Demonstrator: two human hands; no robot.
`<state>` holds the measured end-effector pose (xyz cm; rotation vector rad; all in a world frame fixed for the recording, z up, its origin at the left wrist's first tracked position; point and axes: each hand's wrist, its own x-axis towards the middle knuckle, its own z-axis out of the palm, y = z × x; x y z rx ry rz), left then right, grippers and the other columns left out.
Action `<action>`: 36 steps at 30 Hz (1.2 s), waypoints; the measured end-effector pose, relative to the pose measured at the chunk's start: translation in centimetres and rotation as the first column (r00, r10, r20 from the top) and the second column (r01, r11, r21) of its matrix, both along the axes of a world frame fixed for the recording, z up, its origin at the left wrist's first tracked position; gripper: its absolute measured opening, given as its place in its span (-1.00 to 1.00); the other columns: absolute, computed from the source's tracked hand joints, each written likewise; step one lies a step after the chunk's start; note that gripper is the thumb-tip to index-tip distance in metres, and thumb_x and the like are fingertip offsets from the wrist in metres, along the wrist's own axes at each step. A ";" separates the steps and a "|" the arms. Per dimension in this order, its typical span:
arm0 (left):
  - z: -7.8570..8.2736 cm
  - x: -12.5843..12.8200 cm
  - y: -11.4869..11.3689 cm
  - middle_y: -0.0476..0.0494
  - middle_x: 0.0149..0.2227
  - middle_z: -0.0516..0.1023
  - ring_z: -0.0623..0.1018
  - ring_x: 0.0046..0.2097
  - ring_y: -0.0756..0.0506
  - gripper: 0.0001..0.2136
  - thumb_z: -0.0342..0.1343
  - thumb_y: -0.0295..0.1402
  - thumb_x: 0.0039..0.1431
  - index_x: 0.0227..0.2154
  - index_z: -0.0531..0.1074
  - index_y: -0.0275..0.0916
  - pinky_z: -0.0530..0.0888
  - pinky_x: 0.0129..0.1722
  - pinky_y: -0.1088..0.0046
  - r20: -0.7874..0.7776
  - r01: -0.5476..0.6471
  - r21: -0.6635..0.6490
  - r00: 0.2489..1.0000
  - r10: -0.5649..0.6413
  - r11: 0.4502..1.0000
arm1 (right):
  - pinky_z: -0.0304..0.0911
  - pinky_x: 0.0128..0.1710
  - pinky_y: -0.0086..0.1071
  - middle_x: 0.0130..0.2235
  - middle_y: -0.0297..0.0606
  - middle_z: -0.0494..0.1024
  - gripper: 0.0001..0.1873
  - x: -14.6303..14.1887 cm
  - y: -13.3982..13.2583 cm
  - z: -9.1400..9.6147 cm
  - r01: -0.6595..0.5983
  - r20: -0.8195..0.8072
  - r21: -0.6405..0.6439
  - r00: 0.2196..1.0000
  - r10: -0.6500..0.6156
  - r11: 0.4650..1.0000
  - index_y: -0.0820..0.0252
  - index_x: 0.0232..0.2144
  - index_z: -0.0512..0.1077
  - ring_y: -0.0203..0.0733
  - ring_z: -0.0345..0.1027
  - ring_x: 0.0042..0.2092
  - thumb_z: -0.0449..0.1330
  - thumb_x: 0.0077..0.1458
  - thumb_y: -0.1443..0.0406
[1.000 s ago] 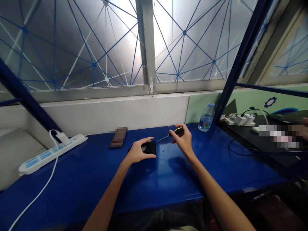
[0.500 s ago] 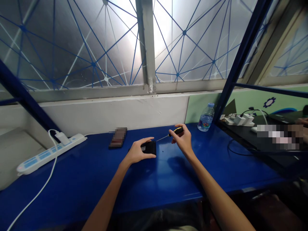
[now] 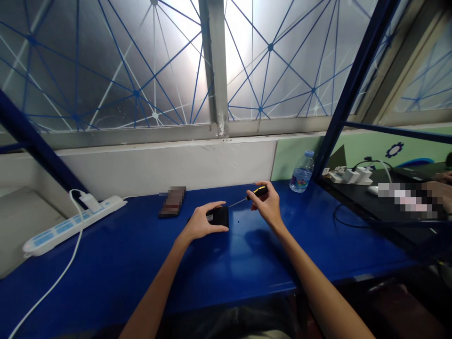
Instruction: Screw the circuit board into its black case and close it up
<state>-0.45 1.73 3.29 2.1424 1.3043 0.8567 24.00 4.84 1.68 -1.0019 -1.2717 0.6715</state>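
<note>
My left hand [image 3: 204, 222] is closed around a small black box-shaped device [image 3: 221, 217], thumb along its near side and fingers along its far side. A pale label shows on the device, partly covered by the hand. My right hand [image 3: 267, 205] grips the black-and-yellow handle of a screwdriver [image 3: 261, 191]. Its thin shaft points left, and the tip is at the far right corner of the device; whether it touches cannot be made out. A tiny dark speck [image 3: 238, 221], perhaps a screw, lies on the blue table [image 3: 243, 278] right of the device.
A blurred flat phone-like object [image 3: 173, 202] lies behind my left hand. On the left is a white power strip [image 3: 74, 226] with a plugged-in charger and cable. A water bottle [image 3: 302, 172] stands at the back right. Beyond the blue frame, another person's hand [image 3: 439, 195] is partly visible.
Hardly anything differs. My right hand and the screwdriver have shifted very slightly left, while the left hand keeps its hold on the device.
</note>
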 end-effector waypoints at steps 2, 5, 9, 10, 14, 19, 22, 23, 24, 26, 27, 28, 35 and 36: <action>-0.1 -0.1 0.0 -0.19 0.10 0.57 0.53 0.14 -0.30 -0.25 0.46 -0.07 -0.18 0.14 0.46 -0.10 0.42 0.19 0.12 0.006 -0.002 0.005 1.000 0.002 1.000 | 0.31 -0.62 -0.41 -0.49 -0.45 0.51 -0.53 0.0 0.1 0.1 -0.047 -0.038 -0.005 0.998 0.047 0.999 0.09 -0.13 0.31 -0.25 0.40 -0.63 0.34 0.01 0.04; -0.1 -0.1 0.0 -0.20 0.10 0.58 0.54 0.14 -0.30 -0.26 0.47 -0.07 -0.18 0.14 0.46 -0.11 0.43 0.19 0.13 0.008 -0.008 0.009 1.000 0.008 1.000 | 0.29 -0.66 -0.42 -0.34 -0.38 0.55 -0.49 0.0 0.2 0.2 -0.152 -0.126 -0.012 0.981 0.149 0.988 0.09 -0.07 0.25 -0.27 0.41 -0.59 0.32 0.00 0.07; -0.1 -0.1 0.0 -0.20 0.09 0.58 0.54 0.13 -0.31 -0.28 0.46 -0.08 -0.17 0.13 0.47 -0.11 0.44 0.18 0.13 0.014 -0.017 0.013 1.000 0.017 1.000 | 0.30 -0.66 -0.42 -0.38 -0.42 0.52 -0.47 0.1 0.3 0.4 -0.176 -0.141 -0.021 0.975 0.171 0.984 0.10 -0.07 0.24 -0.28 0.41 -0.61 0.33 -0.01 0.08; -0.1 -0.1 0.0 -0.20 0.09 0.58 0.54 0.13 -0.31 -0.28 0.46 -0.07 -0.17 0.13 0.47 -0.11 0.44 0.18 0.13 0.015 -0.018 0.013 1.000 0.018 1.000 | 0.30 -0.66 -0.42 -0.43 -0.45 0.50 -0.47 0.2 0.3 0.4 -0.155 -0.125 -0.025 0.981 0.150 0.988 0.10 -0.07 0.26 -0.27 0.40 -0.63 0.34 -0.02 0.07; -0.1 -0.2 0.0 -0.20 0.09 0.58 0.54 0.13 -0.31 -0.27 0.46 -0.07 -0.18 0.13 0.48 -0.11 0.44 0.18 0.13 0.018 -0.016 0.013 1.000 0.016 1.000 | 0.26 -0.67 -0.43 -0.55 -0.50 0.45 -0.42 0.4 0.2 0.4 -0.058 -0.043 -0.035 0.998 0.056 0.998 0.11 -0.09 0.32 -0.25 0.37 -0.67 0.40 -0.08 0.01; -0.1 -0.2 0.0 -0.20 0.08 0.59 0.54 0.12 -0.30 -0.28 0.46 -0.08 -0.17 0.12 0.48 -0.12 0.44 0.19 0.14 0.012 -0.017 0.019 1.000 0.017 1.000 | 0.28 -0.65 -0.42 -0.52 -0.48 0.48 -0.44 0.3 0.2 0.4 -0.125 -0.051 -0.039 0.991 0.123 0.991 0.11 -0.05 0.29 -0.26 0.36 -0.64 0.33 0.01 -0.02; -0.2 -0.3 0.1 -0.19 0.08 0.59 0.54 0.12 -0.30 -0.29 0.46 -0.07 -0.18 0.11 0.48 -0.12 0.44 0.18 0.14 0.013 -0.015 0.026 1.000 0.015 1.000 | 0.30 -0.64 -0.42 -0.35 -0.40 0.54 -0.41 0.2 0.2 0.5 -0.205 -0.114 -0.031 0.973 0.201 0.978 0.09 -0.01 0.23 -0.28 0.41 -0.60 0.34 -0.01 0.04; -0.2 -0.3 0.1 -0.19 0.08 0.59 0.54 0.12 -0.30 -0.29 0.46 -0.07 -0.18 0.11 0.49 -0.12 0.44 0.18 0.14 0.012 -0.013 0.027 1.000 0.013 1.000 | 0.30 -0.65 -0.41 -0.32 -0.39 0.55 -0.40 0.2 0.2 0.5 -0.217 -0.125 -0.028 0.969 0.212 0.976 0.09 0.00 0.23 -0.28 0.41 -0.60 0.35 -0.02 0.06; -0.2 -0.3 0.1 -0.19 0.08 0.59 0.54 0.13 -0.30 -0.29 0.46 -0.06 -0.18 0.11 0.49 -0.11 0.44 0.18 0.13 0.012 -0.013 0.029 1.000 0.012 1.000 | 0.30 -0.65 -0.41 -0.34 -0.40 0.54 -0.39 0.2 0.1 0.6 -0.214 -0.123 -0.028 0.970 0.209 0.976 0.09 -0.01 0.23 -0.27 0.41 -0.60 0.36 -0.03 0.07; -0.2 -0.3 0.1 -0.19 0.09 0.59 0.54 0.13 -0.31 -0.29 0.46 -0.06 -0.18 0.11 0.49 -0.11 0.44 0.18 0.12 0.014 -0.013 0.029 1.000 0.012 1.000 | 0.29 -0.65 -0.40 -0.44 -0.45 0.51 -0.40 0.3 0.1 0.6 -0.170 -0.095 -0.029 0.981 0.167 0.985 0.09 -0.02 0.25 -0.25 0.39 -0.63 0.38 -0.04 0.06; -0.2 -0.3 0.0 -0.19 0.09 0.58 0.54 0.13 -0.31 -0.29 0.45 -0.06 -0.17 0.11 0.49 -0.10 0.44 0.18 0.12 0.016 -0.014 0.028 1.000 0.014 1.000 | 0.29 -0.64 -0.40 -0.49 -0.48 0.49 -0.41 0.4 0.0 0.6 -0.137 -0.071 -0.028 0.988 0.135 0.990 0.10 -0.03 0.27 -0.25 0.38 -0.65 0.38 -0.04 0.05; -0.1 -0.3 0.0 -0.19 0.09 0.58 0.54 0.13 -0.31 -0.29 0.45 -0.05 -0.17 0.11 0.49 -0.10 0.44 0.18 0.11 0.019 -0.016 0.027 1.000 0.016 1.000 | 0.29 -0.64 -0.40 -0.53 -0.50 0.46 -0.42 0.4 0.0 0.6 -0.100 -0.042 -0.026 0.994 0.099 0.995 0.10 -0.04 0.30 -0.24 0.37 -0.65 0.39 -0.04 0.04; -0.1 -0.1 0.0 -0.18 0.09 0.59 0.54 0.13 -0.31 -0.29 0.45 -0.06 -0.18 0.11 0.49 -0.10 0.44 0.19 0.11 0.019 -0.024 0.036 1.000 0.023 0.999 | 0.31 -0.62 -0.42 -0.40 -0.40 0.52 -0.49 0.4 0.3 0.2 -0.113 -0.025 -0.005 0.993 0.113 0.994 0.09 -0.07 0.29 -0.26 0.42 -0.57 0.30 0.04 0.00; -0.1 -0.1 0.0 -0.18 0.09 0.59 0.54 0.13 -0.31 -0.29 0.46 -0.06 -0.18 0.11 0.49 -0.10 0.44 0.19 0.12 0.017 -0.024 0.036 1.000 0.023 0.999 | 0.31 -0.63 -0.42 -0.34 -0.37 0.53 -0.50 0.4 0.3 0.1 -0.138 -0.043 0.002 0.990 0.138 0.990 0.09 -0.08 0.28 -0.26 0.44 -0.55 0.30 0.04 0.00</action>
